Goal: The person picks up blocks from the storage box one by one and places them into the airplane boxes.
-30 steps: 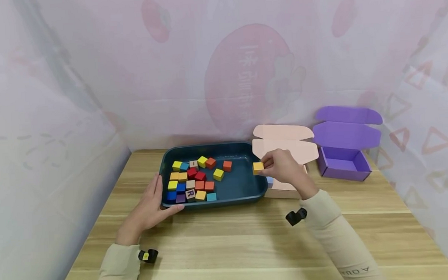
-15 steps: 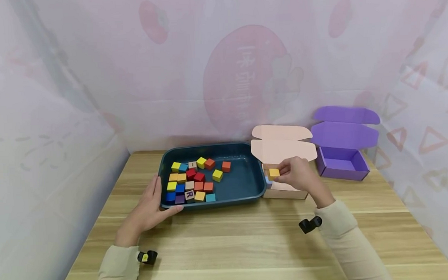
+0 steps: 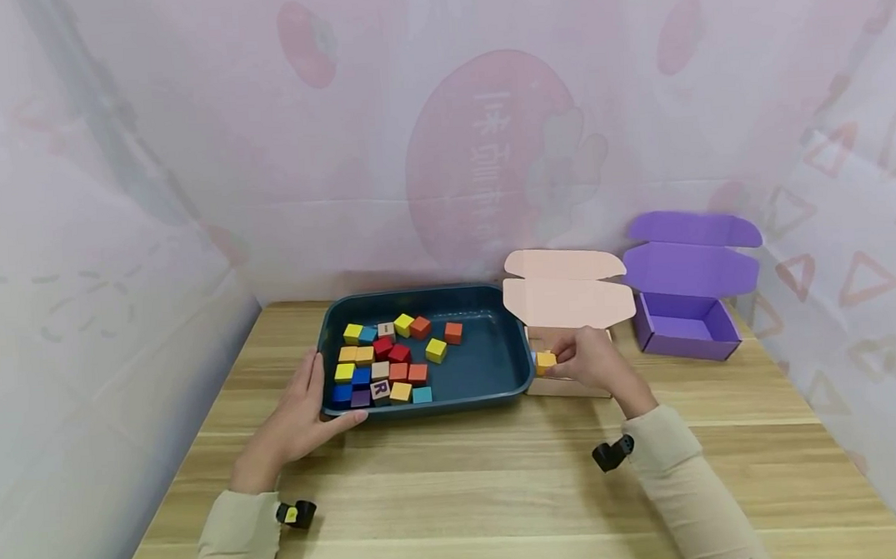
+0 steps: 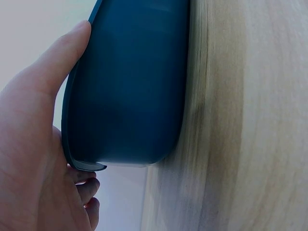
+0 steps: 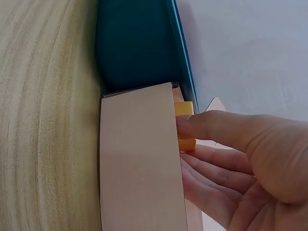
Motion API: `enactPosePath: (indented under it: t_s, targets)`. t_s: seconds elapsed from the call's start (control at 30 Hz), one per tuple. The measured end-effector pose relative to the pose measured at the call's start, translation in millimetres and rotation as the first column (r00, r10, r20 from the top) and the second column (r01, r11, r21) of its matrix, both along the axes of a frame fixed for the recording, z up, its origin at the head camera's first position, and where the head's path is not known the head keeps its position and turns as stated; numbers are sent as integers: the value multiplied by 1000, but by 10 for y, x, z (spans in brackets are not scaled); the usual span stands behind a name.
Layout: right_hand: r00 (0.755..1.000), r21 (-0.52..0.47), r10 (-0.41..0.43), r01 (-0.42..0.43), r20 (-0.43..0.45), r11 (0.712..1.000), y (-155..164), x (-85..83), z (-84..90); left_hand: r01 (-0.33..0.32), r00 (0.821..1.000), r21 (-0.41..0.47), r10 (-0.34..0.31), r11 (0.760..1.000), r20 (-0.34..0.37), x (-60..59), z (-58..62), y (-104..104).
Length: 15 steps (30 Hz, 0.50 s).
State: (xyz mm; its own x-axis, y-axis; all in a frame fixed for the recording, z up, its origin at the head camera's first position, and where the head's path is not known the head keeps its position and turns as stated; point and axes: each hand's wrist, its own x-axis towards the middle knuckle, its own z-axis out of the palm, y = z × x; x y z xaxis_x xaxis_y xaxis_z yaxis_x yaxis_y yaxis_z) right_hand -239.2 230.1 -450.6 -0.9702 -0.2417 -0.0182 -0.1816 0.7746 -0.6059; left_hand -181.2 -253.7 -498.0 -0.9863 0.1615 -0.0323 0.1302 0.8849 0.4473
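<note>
A dark blue tray [image 3: 485, 361] stands on the table with many coloured cube blocks [image 3: 399, 353] gathered in its left half. My left hand [image 3: 292, 415] rests on its near left corner, thumb along the front rim and straight fingers along the left side. In the left wrist view the thumb [image 4: 67, 55] lies against the rim. With thumb and fingertips, my right hand [image 3: 598, 363] pinches an orange-yellow block [image 3: 544, 364] inside the pale pink box [image 3: 569, 388]. The right wrist view shows the block [image 5: 185, 108] just behind the box's front wall, which hides part of it.
The pale pink lid [image 3: 569, 301] stands raised behind its box, which sits against the tray's right end. Farther right is an open purple box [image 3: 687, 346] with its lid up. A printed cloth [image 3: 457, 146] hangs behind the wooden table [image 3: 457, 487].
My right hand has carried the orange-yellow block from over the tray's right end to the right, then down into the pale pink box. The left hand has stayed on the tray.
</note>
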Motion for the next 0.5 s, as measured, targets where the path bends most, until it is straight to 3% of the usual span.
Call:
enactPosePath:
  t_s: [0.17,0.5]
  targets:
    - [999,9,21,-22,27,1000,8,-34,-3,2,1000,-7,-2,1000,-2,-2,7,-2]
    - [980,87,-35,19,194,996,-22,-136,17,1,1000,-5,-1,1000,13,-5,-5,11]
